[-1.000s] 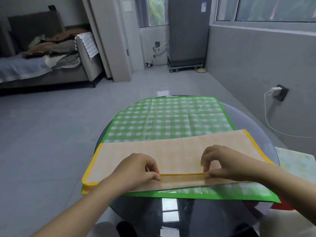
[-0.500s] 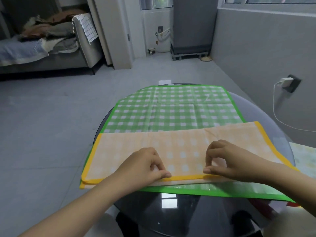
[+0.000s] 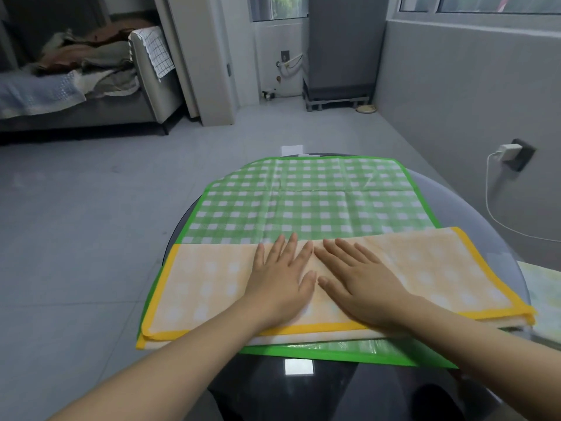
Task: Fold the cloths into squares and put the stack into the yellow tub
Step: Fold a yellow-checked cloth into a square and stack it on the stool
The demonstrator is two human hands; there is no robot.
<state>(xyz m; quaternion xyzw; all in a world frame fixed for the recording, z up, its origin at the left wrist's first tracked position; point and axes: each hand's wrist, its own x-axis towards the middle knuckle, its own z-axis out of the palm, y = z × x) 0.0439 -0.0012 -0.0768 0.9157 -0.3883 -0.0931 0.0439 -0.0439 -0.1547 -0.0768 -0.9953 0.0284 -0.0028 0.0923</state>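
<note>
While palms-down side by side, left hand [image 3: 280, 285], right hand [image 3: 361, 287] press orange cloth [image 3: 212, 284], fingers straight, spread

A round table [image 3: 473, 205] with a dark, glossy glass top stands on the grey tiled floor [image 3: 91, 223]. Directly on it lies a green checked cloth [image 3: 306, 205], spread flat and covering most of the top, its near edge close to the table's front. On this cloth rests an orange checked cloth [image 3: 425, 268], folded over. At the table's right edge is a pale patterned thing [image 3: 543, 287], maybe another cloth.
</note>
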